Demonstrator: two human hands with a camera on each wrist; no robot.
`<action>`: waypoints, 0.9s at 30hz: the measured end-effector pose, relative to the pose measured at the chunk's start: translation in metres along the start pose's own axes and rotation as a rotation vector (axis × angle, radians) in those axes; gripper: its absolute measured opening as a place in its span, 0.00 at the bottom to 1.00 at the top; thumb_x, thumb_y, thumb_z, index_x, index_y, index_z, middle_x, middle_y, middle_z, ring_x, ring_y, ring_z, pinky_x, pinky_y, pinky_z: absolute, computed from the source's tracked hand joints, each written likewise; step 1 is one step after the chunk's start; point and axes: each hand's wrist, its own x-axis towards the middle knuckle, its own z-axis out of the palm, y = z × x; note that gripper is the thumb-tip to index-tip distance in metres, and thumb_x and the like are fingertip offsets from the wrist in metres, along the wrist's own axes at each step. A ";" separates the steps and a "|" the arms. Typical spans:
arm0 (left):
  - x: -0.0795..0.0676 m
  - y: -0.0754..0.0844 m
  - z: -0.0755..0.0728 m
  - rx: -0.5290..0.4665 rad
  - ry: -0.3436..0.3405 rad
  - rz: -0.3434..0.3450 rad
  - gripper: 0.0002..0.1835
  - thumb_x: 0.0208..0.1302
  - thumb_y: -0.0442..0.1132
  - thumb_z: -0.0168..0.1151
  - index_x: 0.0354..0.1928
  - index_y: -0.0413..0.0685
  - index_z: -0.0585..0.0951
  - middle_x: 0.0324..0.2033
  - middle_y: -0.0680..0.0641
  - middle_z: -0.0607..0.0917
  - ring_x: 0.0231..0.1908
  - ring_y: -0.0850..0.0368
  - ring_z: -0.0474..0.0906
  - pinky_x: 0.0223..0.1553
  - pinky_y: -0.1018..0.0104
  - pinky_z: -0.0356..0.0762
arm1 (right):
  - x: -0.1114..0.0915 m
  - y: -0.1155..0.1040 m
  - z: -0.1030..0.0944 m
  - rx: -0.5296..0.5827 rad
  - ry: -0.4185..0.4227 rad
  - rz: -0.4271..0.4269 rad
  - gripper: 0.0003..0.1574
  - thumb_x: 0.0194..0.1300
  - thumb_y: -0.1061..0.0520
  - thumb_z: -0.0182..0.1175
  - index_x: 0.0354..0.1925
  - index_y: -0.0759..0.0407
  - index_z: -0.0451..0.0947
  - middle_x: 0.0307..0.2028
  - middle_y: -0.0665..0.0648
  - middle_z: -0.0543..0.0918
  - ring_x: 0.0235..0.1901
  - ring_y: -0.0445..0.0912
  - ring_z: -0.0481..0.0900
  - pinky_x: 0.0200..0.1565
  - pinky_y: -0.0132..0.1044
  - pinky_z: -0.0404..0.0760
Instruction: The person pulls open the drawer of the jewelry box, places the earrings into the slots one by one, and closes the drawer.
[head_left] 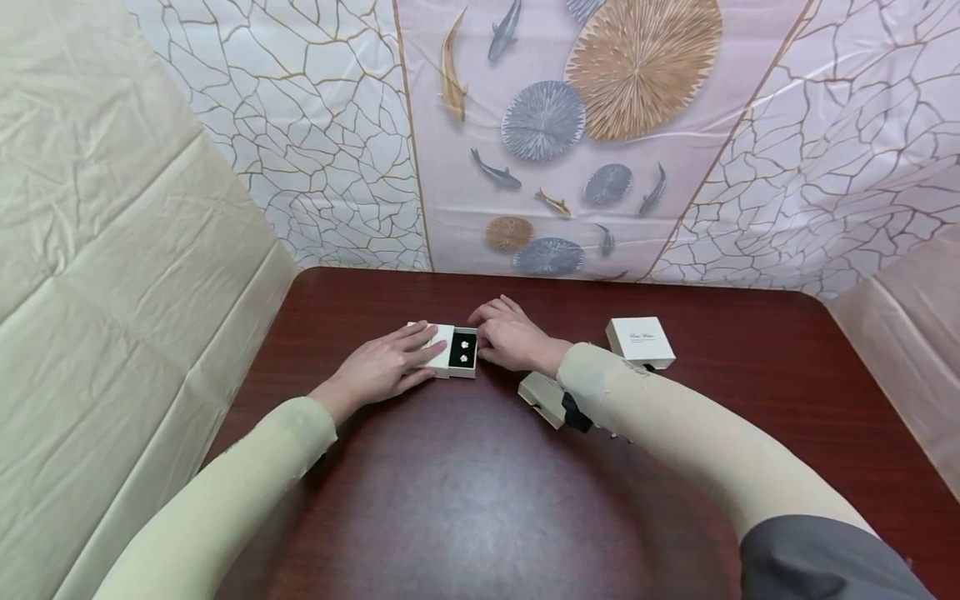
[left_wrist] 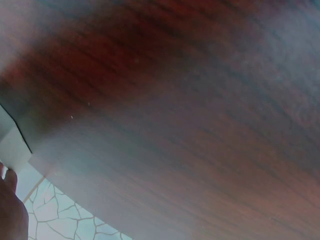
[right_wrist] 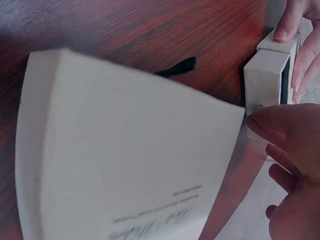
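A small white drawer-style jewellery box [head_left: 439, 360] lies on the table with its drawer partly out to the right. Two flower-shaped earrings [head_left: 464, 351] sit on the drawer's black insert. My left hand [head_left: 384, 364] holds the box's sleeve, thumb on the near side and fingers across the top. At the drawer's outer end is my right hand [head_left: 512, 335]; in the right wrist view a digit [right_wrist: 267, 119] touches the drawer's end wall [right_wrist: 262, 87], with other fingers loosely curled. Whether it pinches anything is hidden.
A second cream box [head_left: 542, 398] lies tilted-looking under my right wrist, beside a black ribbon [head_left: 576, 413]. Farther right stands a third white box [head_left: 642, 340] with script on its lid. Patterned cloth [head_left: 480, 225] hangs behind the table's back edge.
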 end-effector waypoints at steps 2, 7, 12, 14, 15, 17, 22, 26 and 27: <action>0.000 0.000 0.000 -0.001 0.000 0.000 0.28 0.74 0.47 0.69 0.72 0.47 0.80 0.71 0.36 0.78 0.72 0.37 0.73 0.72 0.46 0.73 | 0.002 -0.001 0.000 0.001 0.000 -0.007 0.09 0.66 0.59 0.71 0.27 0.55 0.88 0.63 0.59 0.82 0.68 0.57 0.73 0.79 0.66 0.55; 0.000 -0.001 0.000 -0.008 -0.018 -0.007 0.28 0.75 0.47 0.68 0.73 0.48 0.79 0.72 0.37 0.77 0.73 0.38 0.72 0.73 0.46 0.72 | 0.006 -0.003 0.001 -0.009 0.002 -0.015 0.08 0.65 0.58 0.72 0.27 0.56 0.89 0.62 0.59 0.83 0.68 0.57 0.73 0.78 0.67 0.56; 0.000 -0.001 0.000 -0.014 -0.026 -0.017 0.28 0.75 0.47 0.68 0.73 0.48 0.79 0.72 0.37 0.77 0.74 0.38 0.72 0.74 0.46 0.72 | 0.010 -0.004 0.002 -0.018 -0.001 -0.026 0.08 0.65 0.58 0.71 0.28 0.55 0.90 0.62 0.59 0.83 0.68 0.57 0.73 0.78 0.68 0.58; 0.001 -0.002 0.000 -0.014 -0.025 -0.018 0.28 0.76 0.47 0.68 0.73 0.48 0.79 0.72 0.37 0.77 0.74 0.38 0.72 0.73 0.46 0.72 | 0.011 -0.005 0.002 -0.014 -0.004 -0.025 0.08 0.65 0.58 0.71 0.28 0.55 0.90 0.62 0.59 0.83 0.68 0.57 0.73 0.78 0.68 0.57; 0.001 -0.002 0.000 -0.016 -0.024 -0.017 0.28 0.76 0.47 0.68 0.73 0.48 0.79 0.72 0.37 0.77 0.74 0.38 0.72 0.73 0.46 0.72 | 0.012 -0.005 0.002 -0.012 -0.005 -0.025 0.08 0.65 0.58 0.71 0.28 0.55 0.90 0.62 0.59 0.83 0.68 0.57 0.73 0.78 0.68 0.57; 0.000 -0.002 0.001 -0.016 -0.021 -0.015 0.28 0.76 0.47 0.68 0.73 0.48 0.79 0.72 0.37 0.77 0.74 0.38 0.72 0.73 0.45 0.72 | 0.013 -0.005 0.002 -0.010 -0.009 -0.021 0.09 0.66 0.58 0.70 0.27 0.55 0.90 0.63 0.58 0.83 0.68 0.57 0.73 0.78 0.68 0.57; 0.000 -0.003 0.002 -0.016 -0.012 -0.007 0.28 0.75 0.47 0.68 0.73 0.47 0.80 0.72 0.37 0.78 0.73 0.38 0.72 0.74 0.45 0.72 | 0.017 -0.006 0.003 -0.009 -0.020 -0.011 0.09 0.67 0.58 0.70 0.28 0.54 0.90 0.63 0.58 0.82 0.67 0.57 0.73 0.78 0.67 0.56; 0.000 -0.003 0.003 -0.019 -0.013 -0.005 0.28 0.75 0.47 0.68 0.73 0.47 0.80 0.72 0.37 0.77 0.74 0.38 0.72 0.74 0.46 0.71 | 0.019 -0.008 0.003 -0.011 -0.037 -0.003 0.08 0.69 0.56 0.70 0.30 0.54 0.91 0.64 0.57 0.82 0.68 0.56 0.72 0.79 0.66 0.56; 0.000 -0.004 0.003 -0.019 -0.015 -0.005 0.28 0.75 0.47 0.68 0.73 0.47 0.80 0.72 0.37 0.77 0.74 0.38 0.72 0.74 0.46 0.71 | 0.020 -0.009 0.003 -0.013 -0.039 -0.001 0.08 0.69 0.56 0.71 0.31 0.54 0.91 0.64 0.57 0.81 0.68 0.56 0.72 0.79 0.66 0.56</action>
